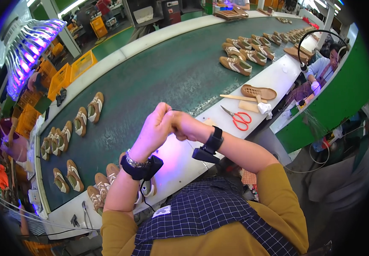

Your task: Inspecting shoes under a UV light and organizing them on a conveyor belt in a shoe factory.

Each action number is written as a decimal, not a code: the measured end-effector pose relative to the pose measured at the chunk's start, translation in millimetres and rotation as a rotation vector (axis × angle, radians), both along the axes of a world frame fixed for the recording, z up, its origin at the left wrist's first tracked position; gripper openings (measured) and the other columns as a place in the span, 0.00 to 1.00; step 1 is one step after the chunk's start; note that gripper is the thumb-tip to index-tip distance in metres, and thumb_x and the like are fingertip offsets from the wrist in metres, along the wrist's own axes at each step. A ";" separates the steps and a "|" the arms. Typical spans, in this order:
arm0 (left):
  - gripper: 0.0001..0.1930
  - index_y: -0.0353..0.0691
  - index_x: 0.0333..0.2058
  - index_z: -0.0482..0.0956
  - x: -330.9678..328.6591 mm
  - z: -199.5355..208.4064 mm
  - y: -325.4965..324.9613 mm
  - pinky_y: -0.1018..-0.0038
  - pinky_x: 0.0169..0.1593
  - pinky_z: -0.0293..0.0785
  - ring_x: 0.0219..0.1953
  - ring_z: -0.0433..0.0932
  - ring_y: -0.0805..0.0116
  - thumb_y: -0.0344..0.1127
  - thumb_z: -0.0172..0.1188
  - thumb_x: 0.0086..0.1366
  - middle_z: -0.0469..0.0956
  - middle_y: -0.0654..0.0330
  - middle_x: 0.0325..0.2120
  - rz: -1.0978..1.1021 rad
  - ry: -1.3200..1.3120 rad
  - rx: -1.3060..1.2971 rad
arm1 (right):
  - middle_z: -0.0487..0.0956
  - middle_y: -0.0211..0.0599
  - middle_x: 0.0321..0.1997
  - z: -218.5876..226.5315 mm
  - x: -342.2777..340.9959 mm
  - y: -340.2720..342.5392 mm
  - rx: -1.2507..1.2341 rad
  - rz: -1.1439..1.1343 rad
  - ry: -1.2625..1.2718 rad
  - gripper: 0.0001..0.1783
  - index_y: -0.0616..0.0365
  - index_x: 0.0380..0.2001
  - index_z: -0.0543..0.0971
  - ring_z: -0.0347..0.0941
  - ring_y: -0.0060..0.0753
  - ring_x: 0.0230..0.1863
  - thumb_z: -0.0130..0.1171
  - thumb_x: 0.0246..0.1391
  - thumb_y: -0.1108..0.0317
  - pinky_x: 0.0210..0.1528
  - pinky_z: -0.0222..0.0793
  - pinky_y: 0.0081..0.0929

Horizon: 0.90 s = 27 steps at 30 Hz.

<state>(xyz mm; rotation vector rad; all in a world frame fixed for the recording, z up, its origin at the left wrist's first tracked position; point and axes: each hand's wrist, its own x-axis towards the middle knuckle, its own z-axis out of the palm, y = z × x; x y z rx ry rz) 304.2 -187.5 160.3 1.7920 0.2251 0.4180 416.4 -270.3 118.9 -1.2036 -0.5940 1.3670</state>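
Note:
My left hand [154, 128] and my right hand [184, 125] are raised in front of my chest and pressed together, both with fingers curled into fists. Nothing shows inside either fist. A black strap-on device sits on each wrist, and the left wrist also has a metal bracelet. The hands hover over the white table edge [218, 112] beside the green conveyor belt [167, 72]. Nearest on the belt are tan and white shoes [103, 184] below my left forearm.
Red-handled scissors [239, 119], a wooden stick [240, 98] and a brown shoe sole [259, 91] lie on the white edge to my right. More shoes sit at the belt's far end [244, 53] and left [80, 121]. A seated co-worker [324, 65] works at the right. Yellow crates [67, 73] stand at the left.

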 end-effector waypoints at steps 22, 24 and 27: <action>0.07 0.39 0.31 0.67 -26.0 7.4 43.6 0.76 0.40 0.66 0.31 0.69 0.72 0.36 0.51 0.64 0.70 0.61 0.23 0.081 -0.294 -0.266 | 0.72 0.44 0.42 40.9 16.3 58.9 0.198 -0.246 -0.685 0.20 0.62 0.41 0.70 0.71 0.36 0.41 0.60 0.48 0.62 0.42 0.68 0.29; 0.07 0.39 0.30 0.69 -28.7 4.0 44.3 0.78 0.35 0.66 0.27 0.68 0.75 0.35 0.57 0.60 0.70 0.64 0.23 0.150 -0.233 -0.320 | 0.73 0.44 0.40 47.7 13.9 56.4 0.214 -0.269 -0.866 0.19 0.62 0.40 0.70 0.71 0.35 0.41 0.60 0.48 0.63 0.42 0.68 0.29; 0.09 0.40 0.30 0.69 -30.0 1.9 42.1 0.82 0.28 0.63 0.23 0.66 0.79 0.32 0.61 0.55 0.70 0.68 0.22 0.181 -0.097 -0.254 | 0.72 0.50 0.42 61.1 7.0 51.1 0.241 -0.285 -1.125 0.20 0.65 0.42 0.70 0.73 0.41 0.39 0.60 0.47 0.65 0.41 0.70 0.32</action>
